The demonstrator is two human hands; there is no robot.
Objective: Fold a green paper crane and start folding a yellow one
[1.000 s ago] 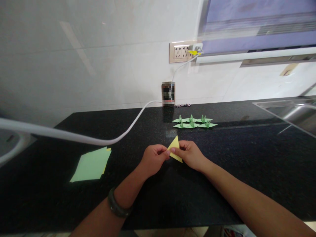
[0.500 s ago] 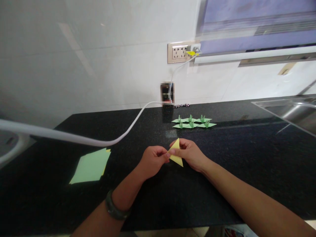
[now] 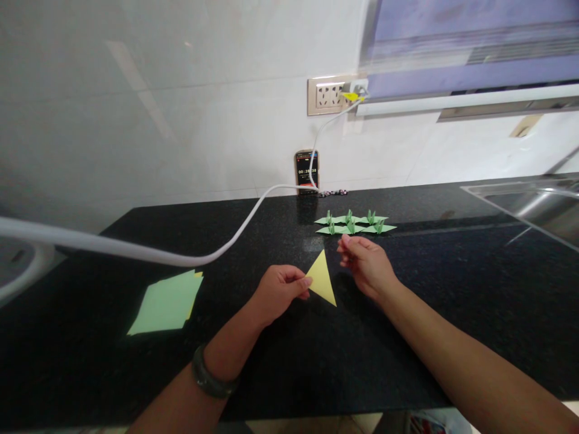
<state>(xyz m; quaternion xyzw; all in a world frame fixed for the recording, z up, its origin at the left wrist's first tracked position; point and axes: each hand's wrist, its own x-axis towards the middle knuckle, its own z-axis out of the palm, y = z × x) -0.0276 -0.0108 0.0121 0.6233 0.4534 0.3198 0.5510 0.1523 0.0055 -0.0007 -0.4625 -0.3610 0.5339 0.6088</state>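
My left hand [image 3: 284, 293] pinches one corner of a yellow paper triangle [image 3: 322, 281] between thumb and fingers. The paper looks folded, with its long edge facing right. To the right of it, apart from the paper, my right hand [image 3: 368, 265] is closed, thumb against curled fingers, with nothing seen in it. Just beyond that hand stand several folded green paper cranes [image 3: 351, 226] in two rows. A stack of green paper sheets [image 3: 165, 302] with yellow edges showing lies to the left on the dark countertop [image 3: 280, 374].
A white cable [image 3: 212, 258] arches across the left side to a phone [image 3: 307, 172] leaning on the wall. Above is a socket panel [image 3: 316, 96] with a plug in it. A metal sink [image 3: 538, 208] is at the right.
My right hand has let go of the yellow paper and moved right and slightly up, its fingers curled. My left hand still holds the triangle in nearly the same place.
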